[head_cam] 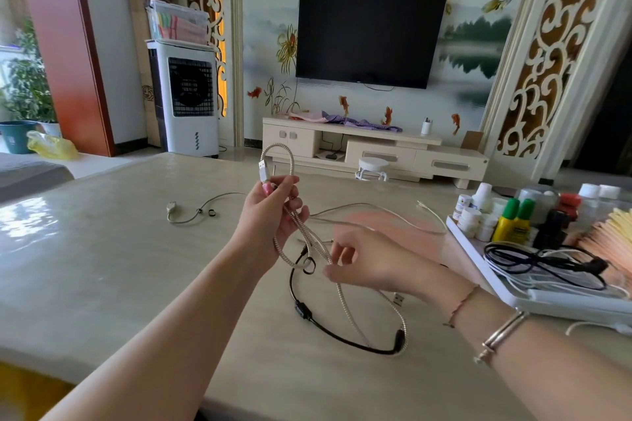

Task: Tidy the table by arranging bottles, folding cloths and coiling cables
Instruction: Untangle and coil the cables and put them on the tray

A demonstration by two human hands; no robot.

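Observation:
My left hand (270,215) is raised above the table and grips a braided silver cable (316,244) near its pink USB plug, with a loop standing up above the fingers. My right hand (362,263) pinches the same cable lower down, and the rest of it trails onto the table to the right. A black cable (321,325) lies on the table under my hands. Two pale cables lie further back, one at the left (191,212) and one at the right (386,215).
A white tray (547,304) at the right holds several small bottles (513,222), coiled black and white cables (543,267) and folded peach cloths (605,243). The beige table (136,267) reaches from the near edge to the far one. A white stool stands beyond it.

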